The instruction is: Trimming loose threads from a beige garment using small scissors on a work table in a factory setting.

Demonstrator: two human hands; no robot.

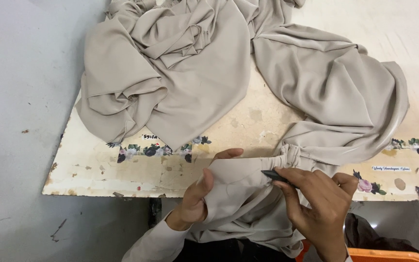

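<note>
Left hand [195, 196] at lower centre of frame: fingers curled round a fold of the beige garment [190, 73], thumb on top, cloth pulled taut over the bench [248, 121] edge. Closed grip, holding fabric only.

Right hand [318, 204] at lower right: fingers pinched shut on a small dark tool [275, 175], slim and pointed, looks like a thread snip or seam ripper; can't tell which. Tip sits right at the gathered cuff [294, 154], where the ruched band meets the flat panel.

Rest of the garment is heaped across the upper half of the frame, one big bundle upper left, a sleeve looping round the right side and back down to the cuff. Only the cuff end is in hand.

Bench top is worn, pale, with floral sticker strips [156, 150] along the near edge, more of them at lower right. Grey floor [15, 121] on the left. Orange bin [389, 254] rim at bottom right.

Judgement: step in hand is thread trimming or seam picking at the cuff gather. Next move needs the left hand keeping tension while the tool tip catches thread only, not the cloth. Thin fabric, so it would nick easily.
</note>
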